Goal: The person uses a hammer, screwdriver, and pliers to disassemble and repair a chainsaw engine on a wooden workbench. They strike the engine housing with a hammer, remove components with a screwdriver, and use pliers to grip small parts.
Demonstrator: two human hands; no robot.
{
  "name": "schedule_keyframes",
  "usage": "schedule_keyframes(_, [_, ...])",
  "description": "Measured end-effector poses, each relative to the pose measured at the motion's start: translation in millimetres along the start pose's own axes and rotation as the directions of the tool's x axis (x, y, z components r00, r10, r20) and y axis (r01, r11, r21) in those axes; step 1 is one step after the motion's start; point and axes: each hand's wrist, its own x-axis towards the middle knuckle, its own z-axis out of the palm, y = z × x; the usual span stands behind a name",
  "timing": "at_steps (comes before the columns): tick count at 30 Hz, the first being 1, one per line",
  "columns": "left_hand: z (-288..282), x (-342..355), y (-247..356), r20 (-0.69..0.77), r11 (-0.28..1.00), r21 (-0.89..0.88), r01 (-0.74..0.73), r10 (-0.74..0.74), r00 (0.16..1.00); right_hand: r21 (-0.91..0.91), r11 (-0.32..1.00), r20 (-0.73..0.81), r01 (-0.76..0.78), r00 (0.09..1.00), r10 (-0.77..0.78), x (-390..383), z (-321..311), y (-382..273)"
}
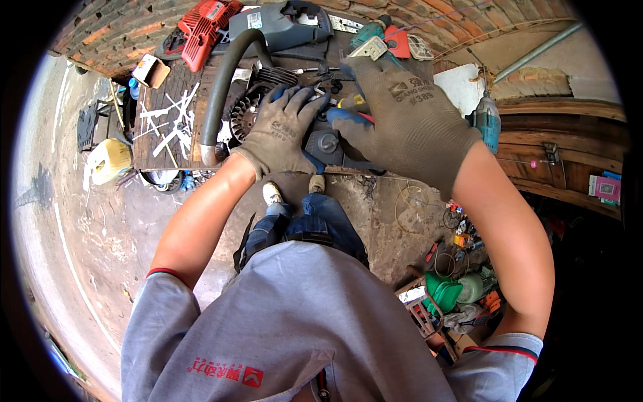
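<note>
Brick wall backs a dark wooden workbench [157, 144] littered with parts: white plastic strips [171, 120] at its left side, a red cover [204, 23] and a grey housing [284, 23] along the far edge. Centre of the bench holds a small engine [321, 144] with finned metal and a curved black handle bar [221, 80]. Judged heavy, rigid and probably oily; the handle bar or the solid casing looks the soundest place to take hold, not the thin fins. Left hand [284, 130], gloved, lies on the engine top with fingers curled loosely over it. Right hand [402, 124], gloved, closes its fingers on a red-handled tool [358, 110] set against the engine. A cordless drill [485, 120] stands at the right.
</note>
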Motion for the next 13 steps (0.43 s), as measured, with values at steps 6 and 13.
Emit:
schedule_keyframes(6, [2.5, -1.1, -1.9, -0.010, 1.000, 0.013, -0.019, 0.019, 1.000, 0.070, 0.992, 0.110, -0.106, 0.989, 0.098, 5.4, -8.4, -8.1])
schedule_keyframes(13, [1.5, -1.1, -2.5, 0.048, 0.999, 0.038, -0.007, 0.006, 0.999, -0.015, 0.976, 0.534, -0.218, 0.823, 0.193, 30.9, -33.5, -17.5])
